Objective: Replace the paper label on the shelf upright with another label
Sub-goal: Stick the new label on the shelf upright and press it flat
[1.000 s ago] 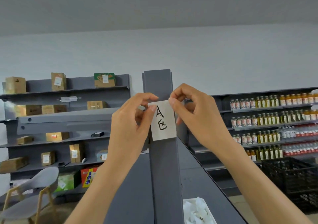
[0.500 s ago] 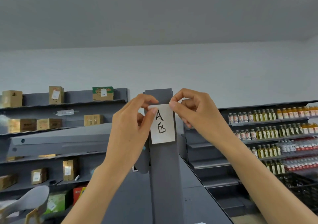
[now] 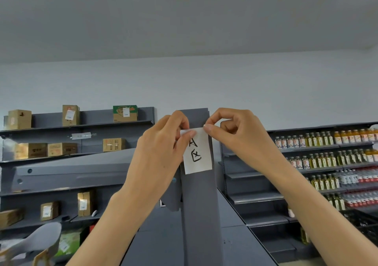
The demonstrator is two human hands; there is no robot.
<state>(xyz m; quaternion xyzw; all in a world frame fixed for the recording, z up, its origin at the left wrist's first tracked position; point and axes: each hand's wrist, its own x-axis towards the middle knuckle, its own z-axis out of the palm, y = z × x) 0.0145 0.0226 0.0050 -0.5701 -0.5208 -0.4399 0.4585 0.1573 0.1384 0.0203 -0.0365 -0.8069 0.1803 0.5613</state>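
Centre of the frame: white paper label (image 3: pixel 198 151) with black handwriting, flat against the grey shelf upright (image 3: pixel 199 204) near its top. Left hand (image 3: pixel 161 153) pinching the label's upper left corner between thumb and forefinger. Right hand (image 3: pixel 235 137) pinched on the upper right corner. Left: cardboard boxes (image 3: pixel 61 149) on wall shelving. Right: rows of bottles (image 3: pixel 327 157).

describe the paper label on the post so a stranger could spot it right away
Find the tall grey metal shelf upright in the middle. Near its top hangs a small white paper label, both upper corners pinched by the hands. Only it bears black handwriting: an "A" above a Chinese character.
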